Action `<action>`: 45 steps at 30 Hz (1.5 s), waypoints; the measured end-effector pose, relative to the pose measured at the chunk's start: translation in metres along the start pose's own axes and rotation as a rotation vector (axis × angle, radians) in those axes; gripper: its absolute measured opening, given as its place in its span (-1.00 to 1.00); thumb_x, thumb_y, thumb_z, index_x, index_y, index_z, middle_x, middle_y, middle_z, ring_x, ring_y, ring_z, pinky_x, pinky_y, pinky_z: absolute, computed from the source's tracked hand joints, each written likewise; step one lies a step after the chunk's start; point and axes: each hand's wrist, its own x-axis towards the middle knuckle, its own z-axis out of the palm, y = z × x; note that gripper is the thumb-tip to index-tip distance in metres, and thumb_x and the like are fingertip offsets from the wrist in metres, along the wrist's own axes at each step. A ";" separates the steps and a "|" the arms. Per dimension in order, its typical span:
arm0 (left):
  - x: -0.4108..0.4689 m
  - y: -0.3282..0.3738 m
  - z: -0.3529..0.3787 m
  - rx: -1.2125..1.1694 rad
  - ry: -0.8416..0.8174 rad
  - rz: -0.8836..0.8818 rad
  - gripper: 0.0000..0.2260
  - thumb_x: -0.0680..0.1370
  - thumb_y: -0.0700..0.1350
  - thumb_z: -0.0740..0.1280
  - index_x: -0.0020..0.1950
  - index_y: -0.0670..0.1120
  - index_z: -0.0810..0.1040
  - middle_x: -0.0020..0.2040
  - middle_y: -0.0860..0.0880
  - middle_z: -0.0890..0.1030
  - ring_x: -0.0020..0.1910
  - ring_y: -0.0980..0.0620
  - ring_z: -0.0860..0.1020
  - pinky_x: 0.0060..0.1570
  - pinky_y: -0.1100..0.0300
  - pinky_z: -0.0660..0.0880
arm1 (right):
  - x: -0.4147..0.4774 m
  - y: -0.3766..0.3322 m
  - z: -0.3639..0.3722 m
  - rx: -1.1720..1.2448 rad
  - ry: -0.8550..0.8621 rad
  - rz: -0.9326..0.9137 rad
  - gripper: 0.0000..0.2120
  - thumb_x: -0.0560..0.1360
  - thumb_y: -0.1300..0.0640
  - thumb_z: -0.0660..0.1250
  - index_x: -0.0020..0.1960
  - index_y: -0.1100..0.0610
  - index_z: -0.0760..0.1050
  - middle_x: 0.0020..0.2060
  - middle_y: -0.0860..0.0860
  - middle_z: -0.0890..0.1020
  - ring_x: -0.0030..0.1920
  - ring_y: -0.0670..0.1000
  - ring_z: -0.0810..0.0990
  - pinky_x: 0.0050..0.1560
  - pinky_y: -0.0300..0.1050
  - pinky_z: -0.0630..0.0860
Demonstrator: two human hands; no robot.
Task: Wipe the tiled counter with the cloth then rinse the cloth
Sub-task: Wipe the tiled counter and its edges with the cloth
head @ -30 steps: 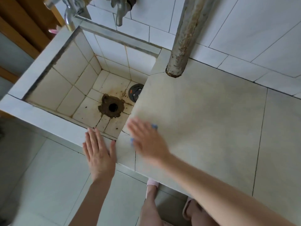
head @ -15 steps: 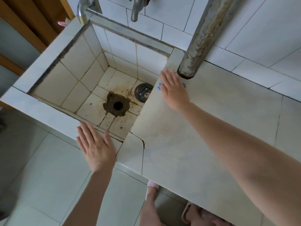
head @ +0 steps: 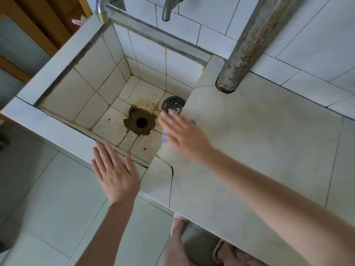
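Note:
My right hand (head: 184, 135) lies flat and blurred on the left edge of the pale tiled counter (head: 269, 143), fingers straight, pressing a blue cloth (head: 165, 135) beneath it. Only small blue corners of the cloth show beside my palm. My left hand (head: 115, 173) rests flat with spread fingers on the sink's front rim, holding nothing. The tiled sink basin (head: 92, 77) lies left of the counter, with a stained drain hole (head: 141, 122).
Two taps (head: 166, 10) hang over the basin at the back wall. A rusty vertical pipe (head: 247, 45) meets the counter's rear corner. A round dark drain cover (head: 173, 107) lies in the basin. A cracked tile (head: 165, 166) marks the counter's front corner. My feet show below.
My right hand slid the cloth from the counter's front-left up to the pipe, then back toward me along the sink edge. My left hand stayed on the rim.

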 end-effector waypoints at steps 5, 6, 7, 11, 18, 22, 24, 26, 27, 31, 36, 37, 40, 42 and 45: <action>-0.001 0.001 0.000 0.015 0.002 -0.003 -0.43 0.61 0.10 -0.14 0.53 -0.21 -0.07 0.55 -0.17 -0.07 0.53 -0.08 -0.13 0.50 -0.01 -0.15 | 0.049 0.092 -0.029 0.027 -0.010 0.370 -0.50 0.64 -0.03 -0.28 0.52 0.11 -0.26 0.52 0.06 -0.19 0.51 0.08 -0.23 0.52 0.05 -0.15; 0.000 0.001 0.000 0.018 0.003 -0.004 -0.43 0.62 0.09 -0.15 0.53 -0.21 -0.07 0.55 -0.17 -0.07 0.53 -0.08 -0.13 0.50 -0.01 -0.15 | 0.054 0.101 -0.032 0.044 -0.001 0.408 -0.50 0.65 -0.02 -0.24 0.52 0.12 -0.25 0.53 0.06 -0.18 0.51 0.07 -0.22 0.51 0.01 -0.18; 0.000 0.001 0.000 0.021 0.004 -0.004 -0.43 0.62 0.09 -0.15 0.53 -0.21 -0.07 0.55 -0.17 -0.06 0.53 -0.08 -0.13 0.50 -0.01 -0.14 | 0.058 0.105 -0.033 0.052 0.018 0.433 -0.50 0.65 0.00 -0.21 0.53 0.13 -0.22 0.53 0.06 -0.16 0.52 0.06 -0.21 0.51 -0.01 -0.19; -0.001 0.000 0.000 0.025 0.012 0.005 -0.43 0.62 0.10 -0.16 0.53 -0.21 -0.06 0.55 -0.18 -0.05 0.53 -0.10 -0.11 0.50 -0.02 -0.13 | 0.052 0.092 -0.026 0.014 0.059 0.507 -0.47 0.61 -0.02 -0.27 0.53 0.17 -0.18 0.53 0.09 -0.11 0.52 0.07 -0.15 0.51 0.02 -0.15; 0.000 -0.001 0.001 0.019 0.013 0.002 -0.44 0.62 0.08 -0.12 0.53 -0.22 -0.03 0.54 -0.20 -0.02 0.53 -0.12 -0.08 0.50 -0.01 -0.14 | -0.044 -0.064 0.017 0.101 0.094 0.169 -0.49 0.62 0.03 -0.23 0.52 0.14 0.08 0.51 0.06 0.14 0.51 0.08 0.07 0.45 0.07 0.11; 0.001 -0.003 0.002 0.016 0.012 -0.009 -0.43 0.61 0.08 -0.10 0.52 -0.23 -0.02 0.54 -0.21 0.00 0.53 -0.12 -0.06 0.49 -0.02 -0.13 | -0.105 -0.123 0.026 0.113 0.028 0.011 -0.50 0.63 0.03 -0.08 0.54 0.12 0.00 0.53 -0.01 0.02 0.53 0.00 -0.07 0.49 -0.05 -0.06; 0.000 -0.003 0.002 0.016 0.004 -0.007 -0.42 0.61 0.10 -0.12 0.53 -0.22 -0.03 0.54 -0.20 -0.01 0.53 -0.12 -0.08 0.49 -0.03 -0.13 | -0.108 -0.101 0.020 0.096 0.020 -0.035 -0.51 0.64 0.01 -0.05 0.53 0.08 0.01 0.53 -0.01 0.06 0.53 0.00 -0.04 0.49 -0.06 -0.05; 0.000 -0.002 0.001 0.013 -0.012 -0.009 -0.41 0.60 0.11 -0.14 0.53 -0.22 -0.06 0.54 -0.19 -0.04 0.53 -0.10 -0.10 0.49 -0.03 -0.14 | -0.102 -0.057 0.015 0.084 0.043 0.015 -0.54 0.64 -0.03 -0.08 0.52 0.04 0.07 0.52 -0.01 0.12 0.52 0.03 0.01 0.49 -0.07 -0.04; -0.001 -0.002 0.001 0.015 -0.015 -0.006 -0.41 0.60 0.12 -0.15 0.53 -0.21 -0.07 0.54 -0.19 -0.05 0.53 -0.10 -0.11 0.49 -0.03 -0.14 | -0.097 -0.029 0.012 0.075 0.078 0.105 -0.54 0.64 -0.06 -0.13 0.51 0.02 0.11 0.51 -0.01 0.15 0.51 0.04 0.04 0.48 -0.06 0.00; -0.001 -0.002 0.001 0.026 -0.025 -0.005 -0.40 0.60 0.13 -0.16 0.52 -0.21 -0.10 0.55 -0.19 -0.07 0.53 -0.09 -0.13 0.49 -0.05 -0.13 | -0.083 0.069 -0.007 -0.022 0.151 0.501 -0.51 0.61 -0.08 -0.13 0.48 0.01 0.21 0.47 0.02 0.25 0.49 0.14 0.13 0.42 0.10 0.11; -0.001 0.000 0.000 0.022 -0.021 -0.007 -0.40 0.60 0.12 -0.17 0.52 -0.22 -0.10 0.54 -0.19 -0.07 0.53 -0.11 -0.12 0.49 -0.03 -0.15 | -0.087 0.060 -0.002 -0.059 0.169 0.493 -0.51 0.64 -0.04 -0.19 0.47 0.07 0.22 0.46 0.08 0.28 0.46 0.17 0.21 0.38 0.14 0.23; -0.001 -0.001 0.000 0.022 -0.020 -0.006 -0.40 0.60 0.12 -0.16 0.52 -0.22 -0.10 0.54 -0.20 -0.07 0.53 -0.11 -0.12 0.49 -0.04 -0.15 | -0.090 0.041 0.004 -0.049 0.180 0.446 -0.51 0.64 0.00 -0.20 0.47 0.11 0.23 0.44 0.11 0.30 0.44 0.20 0.25 0.36 0.16 0.28; -0.001 -0.001 0.000 0.024 -0.026 -0.004 -0.41 0.60 0.13 -0.18 0.53 -0.20 -0.12 0.55 -0.18 -0.09 0.53 -0.09 -0.14 0.49 -0.03 -0.15 | -0.112 -0.044 0.026 0.018 0.168 0.206 -0.54 0.65 0.06 -0.17 0.48 0.13 0.18 0.47 0.10 0.25 0.48 0.18 0.17 0.41 0.16 0.18; -0.002 -0.001 0.001 0.026 -0.028 -0.004 -0.41 0.60 0.13 -0.18 0.53 -0.19 -0.13 0.55 -0.18 -0.09 0.53 -0.08 -0.14 0.49 -0.03 -0.16 | -0.131 -0.097 0.027 0.081 0.131 0.101 -0.54 0.63 0.03 -0.07 0.52 0.06 0.09 0.50 0.01 0.15 0.51 0.08 0.07 0.46 0.06 0.07; -0.001 -0.002 0.001 0.022 -0.030 -0.009 -0.40 0.60 0.14 -0.18 0.53 -0.19 -0.13 0.55 -0.17 -0.10 0.53 -0.08 -0.14 0.49 -0.03 -0.16 | -0.143 -0.109 0.023 0.087 0.062 -0.017 -0.52 0.63 0.03 -0.01 0.53 0.01 0.02 0.52 -0.05 0.09 0.52 0.01 0.02 0.49 -0.02 0.01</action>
